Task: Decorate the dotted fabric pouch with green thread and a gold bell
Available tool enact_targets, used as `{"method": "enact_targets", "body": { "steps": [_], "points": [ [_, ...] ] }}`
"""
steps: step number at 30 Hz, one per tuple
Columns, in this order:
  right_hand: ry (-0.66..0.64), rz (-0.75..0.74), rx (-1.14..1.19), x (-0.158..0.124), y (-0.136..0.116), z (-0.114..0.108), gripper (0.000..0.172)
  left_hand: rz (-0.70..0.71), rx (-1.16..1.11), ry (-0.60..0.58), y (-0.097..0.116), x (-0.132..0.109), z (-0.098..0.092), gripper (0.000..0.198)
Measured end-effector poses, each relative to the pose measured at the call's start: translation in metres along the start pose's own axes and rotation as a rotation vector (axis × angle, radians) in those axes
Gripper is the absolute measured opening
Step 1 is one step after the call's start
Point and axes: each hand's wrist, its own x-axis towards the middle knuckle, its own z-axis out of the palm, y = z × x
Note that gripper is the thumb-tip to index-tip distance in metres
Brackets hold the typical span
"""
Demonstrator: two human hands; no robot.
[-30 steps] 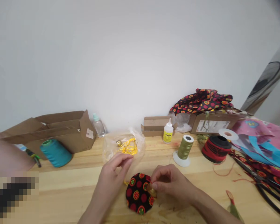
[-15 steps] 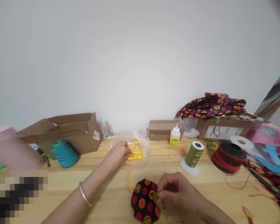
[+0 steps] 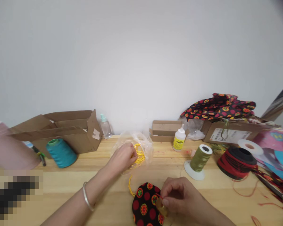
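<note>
My left hand, with a silver bangle on its wrist, is closed at the yellow cord inside a clear plastic bag. Whether its fingers grip the cord is hidden. A round black pouch with red and orange flower dots lies at the bottom centre, a yellow twisted cord at its upper left. My right hand pinches a small brownish-gold piece at the right edge of the pouch. A red thread shows by those fingertips.
Teal thread cone and open cardboard box stand left. Glue bottle, olive spool, black-and-red spool and patterned cloth are right. Scissors lie at the far right.
My left hand has moved slightly right, further over the yellow cord. The view has shifted a little. My right hand still pinches the piece at the pouch.
</note>
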Motion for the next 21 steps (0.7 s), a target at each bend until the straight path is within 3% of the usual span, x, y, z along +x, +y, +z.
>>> {"method": "enact_targets", "body": {
  "steps": [7,10,17,21],
  "points": [
    [0.000,0.003,-0.037,0.000,0.001,0.000,0.015,-0.116,-0.088,-0.044,-0.015,-0.028,-0.024,0.022],
    [-0.003,0.003,-0.044,-0.001,0.001,0.000,0.015,-0.154,-0.157,-0.060,-0.022,-0.039,-0.025,0.022],
    [-0.003,0.013,-0.019,0.000,-0.001,0.001,0.017,0.004,-0.158,-0.131,-0.004,-0.064,-0.011,0.016],
    [-0.044,-0.001,-0.009,0.001,0.000,0.000,0.016,0.108,-0.110,-0.040,0.012,-0.047,-0.008,0.017]
  ]
}}
